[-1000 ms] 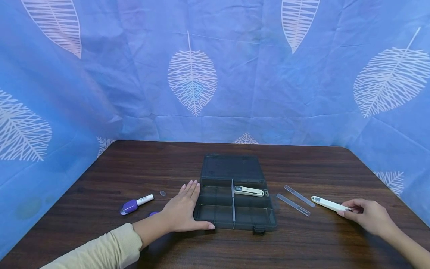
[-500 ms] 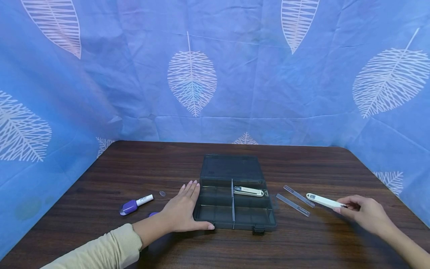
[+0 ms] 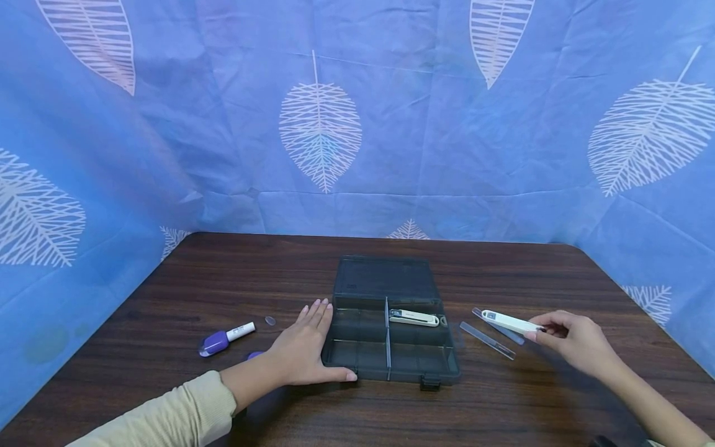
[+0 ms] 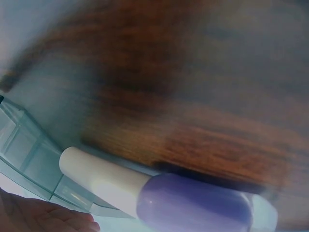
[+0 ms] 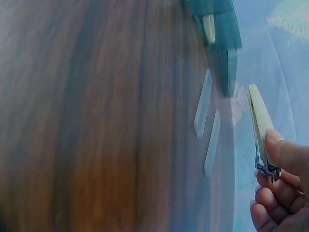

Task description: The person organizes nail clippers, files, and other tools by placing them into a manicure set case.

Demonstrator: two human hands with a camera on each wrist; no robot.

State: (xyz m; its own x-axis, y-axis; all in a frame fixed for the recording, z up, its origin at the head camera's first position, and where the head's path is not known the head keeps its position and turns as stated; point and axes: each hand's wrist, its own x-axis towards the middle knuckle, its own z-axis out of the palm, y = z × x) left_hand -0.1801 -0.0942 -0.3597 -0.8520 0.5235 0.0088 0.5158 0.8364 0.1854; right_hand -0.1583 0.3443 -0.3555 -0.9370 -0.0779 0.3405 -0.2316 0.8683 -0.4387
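Pinching a cream nail clipper [image 3: 508, 321] by one end, right hand [image 3: 571, 343] holds it raised near two clear strips [image 3: 487, 341], between the open divided box [image 3: 385, 278] and the table's [image 3: 268, 267] right edge. Left hand [image 3: 304, 351] ungripping, fingers straight, set against box's left side. Second nail clipper [image 3: 413, 318] lies in box's back right compartment; purple nail polish bottle [image 3: 226, 340] toward table's left edge.

Both nail clippers [image 3: 509, 322] are cream, the box [image 3: 360, 354] smoky black, the table [image 3: 268, 267] wood-grained brown, the backdrop [image 3: 396, 136] white-leafed blue.
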